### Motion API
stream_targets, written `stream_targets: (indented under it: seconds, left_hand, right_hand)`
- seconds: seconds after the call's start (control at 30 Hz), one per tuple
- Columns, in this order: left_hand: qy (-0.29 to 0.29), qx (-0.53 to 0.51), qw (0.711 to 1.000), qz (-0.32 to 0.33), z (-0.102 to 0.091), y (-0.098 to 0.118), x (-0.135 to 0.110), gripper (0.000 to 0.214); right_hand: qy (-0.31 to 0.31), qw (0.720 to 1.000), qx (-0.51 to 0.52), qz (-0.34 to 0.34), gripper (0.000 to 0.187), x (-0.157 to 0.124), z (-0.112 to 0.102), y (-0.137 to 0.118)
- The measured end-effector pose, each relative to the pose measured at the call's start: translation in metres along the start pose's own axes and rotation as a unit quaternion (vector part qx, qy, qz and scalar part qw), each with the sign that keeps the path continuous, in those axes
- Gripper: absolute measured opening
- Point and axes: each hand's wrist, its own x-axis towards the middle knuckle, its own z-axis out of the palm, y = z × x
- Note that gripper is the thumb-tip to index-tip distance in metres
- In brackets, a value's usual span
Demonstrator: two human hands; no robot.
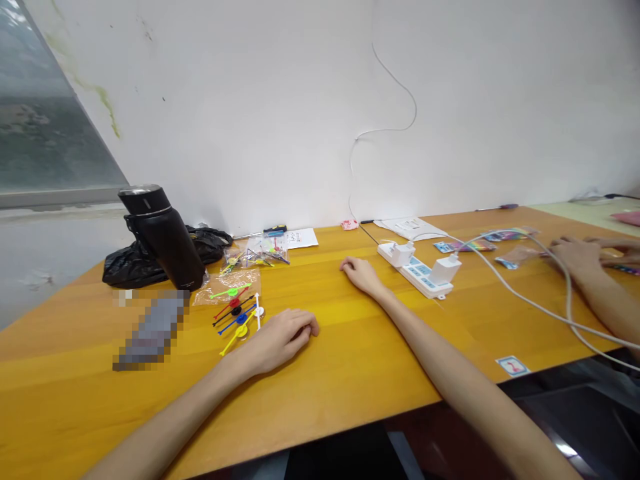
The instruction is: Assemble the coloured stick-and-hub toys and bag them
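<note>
My left hand rests palm down on the wooden table, fingers loosely bent and thumb a little apart, holding nothing. Right beside it lies a group of plastic arrow spinners: a white one nearest the hand, then a yellow one, a blue one, a black one, a red one and a green one. Farther forward, my right hand lies on the tabletop with its fingers relaxed and slightly curled, nothing visible in it. A white power strip is to its right.
A black bottle stands by a black plastic bag. Clear bags of small parts and a screwdriver lie behind the spinners. White cables cross the right side, near another person's hand. A numbered card lies at the front edge.
</note>
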Motion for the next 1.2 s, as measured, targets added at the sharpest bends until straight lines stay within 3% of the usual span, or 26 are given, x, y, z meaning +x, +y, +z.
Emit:
stream_targets:
  seconds: [0.23,0.3,0.33,0.43,0.53,0.6,0.67,0.83,0.97,1.07,1.2]
  left_hand:
    - [0.003,0.007,1.0,0.02,-0.001,0.005,0.001,0.023]
    - [0.031,0.015,0.999,0.034,-0.009,0.007,0.001,0.023]
    - [0.058,0.023,0.997,0.034,-0.016,0.006,0.001,0.022]
    - [0.212,0.057,0.975,-0.023,-0.044,-0.008,-0.001,0.023]
    - [0.324,0.203,0.915,-0.129,-0.073,-0.043,-0.007,0.025]
    - [0.316,0.289,0.877,-0.216,-0.085,-0.07,-0.014,0.028]
    - [0.279,0.329,0.857,-0.281,-0.09,-0.091,-0.023,0.033]
    - [0.235,0.321,0.848,-0.349,-0.086,-0.117,-0.037,0.038]
    - [0.253,0.273,0.869,-0.326,-0.086,-0.134,-0.041,0.037]
    - [0.312,0.234,0.88,-0.273,-0.089,-0.149,-0.04,0.032]
    - [0.405,0.208,0.867,-0.201,-0.094,-0.155,-0.035,0.027]
  right_hand:
    - [-0.062,0.994,-0.044,-0.079,0.021,-0.012,0.018,-0.016]
    - [-0.066,0.993,-0.049,-0.086,0.022,-0.013,0.019,-0.018]
    - [-0.066,0.993,-0.051,-0.088,0.022,-0.013,0.019,-0.017]
    - [-0.067,0.992,-0.053,-0.091,0.022,-0.012,0.019,-0.015]
    - [-0.067,0.992,-0.051,-0.092,0.022,-0.012,0.019,-0.014]
    - [-0.067,0.992,-0.048,-0.093,0.022,-0.012,0.019,-0.015]
    - [-0.068,0.992,-0.044,-0.093,0.022,-0.012,0.018,-0.016]
    - [-0.067,0.992,-0.043,-0.094,0.022,-0.012,0.019,-0.015]
    - [-0.066,0.992,-0.045,-0.094,0.021,-0.011,0.019,-0.013]
    - [-0.068,0.992,-0.045,-0.091,0.021,-0.01,0.02,-0.013]
    - [-0.072,0.992,-0.047,-0.089,0.021,-0.01,0.02,-0.012]
